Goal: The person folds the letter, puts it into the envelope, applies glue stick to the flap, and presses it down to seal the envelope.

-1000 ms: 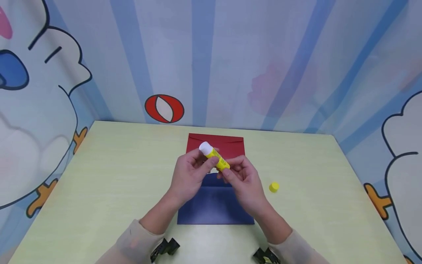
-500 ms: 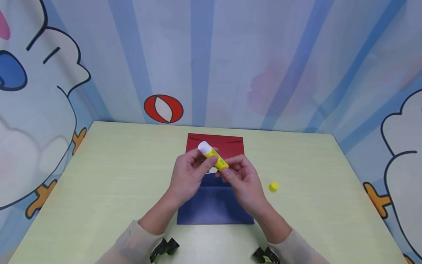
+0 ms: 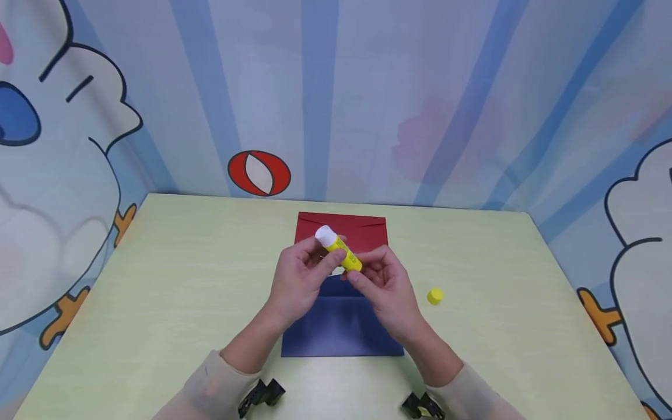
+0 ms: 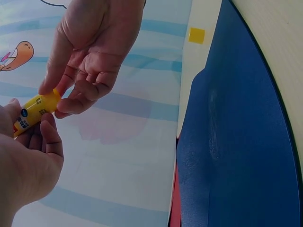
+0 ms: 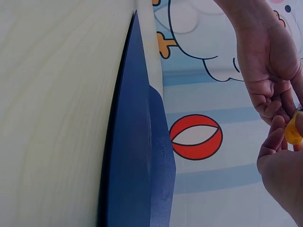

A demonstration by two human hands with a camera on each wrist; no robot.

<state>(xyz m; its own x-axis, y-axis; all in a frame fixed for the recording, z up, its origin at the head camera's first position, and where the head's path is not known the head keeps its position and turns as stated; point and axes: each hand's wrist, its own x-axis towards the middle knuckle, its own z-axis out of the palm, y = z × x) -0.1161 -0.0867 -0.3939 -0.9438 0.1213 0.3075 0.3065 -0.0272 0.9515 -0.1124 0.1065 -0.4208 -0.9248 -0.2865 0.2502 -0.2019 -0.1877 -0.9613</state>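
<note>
A yellow glue stick (image 3: 344, 255) with a white top slants above the table, uncapped, its white end toward the upper left. My left hand (image 3: 298, 281) grips its body between thumb and fingers. The thumb and fingertips of my right hand (image 3: 389, 291) pinch the lower end, seen clearly in the left wrist view. Below both hands lies a blue envelope (image 3: 341, 332), its flap unfolded away from me. Behind it a red envelope (image 3: 343, 224) is partly covered by the hands. To the right of the blue envelope sits the yellow cap (image 3: 435, 296).
The pale table (image 3: 210, 245) ends at a printed backdrop (image 3: 357, 116) at the back and sides. Black wrist mounts (image 3: 262, 396) hang by both sleeves at the front edge of the view.
My right fingers have shifted slightly on the glue stick's lower end, the thumb moving a little left and down. The left hand keeps its hold; the envelopes and cap stay put.
</note>
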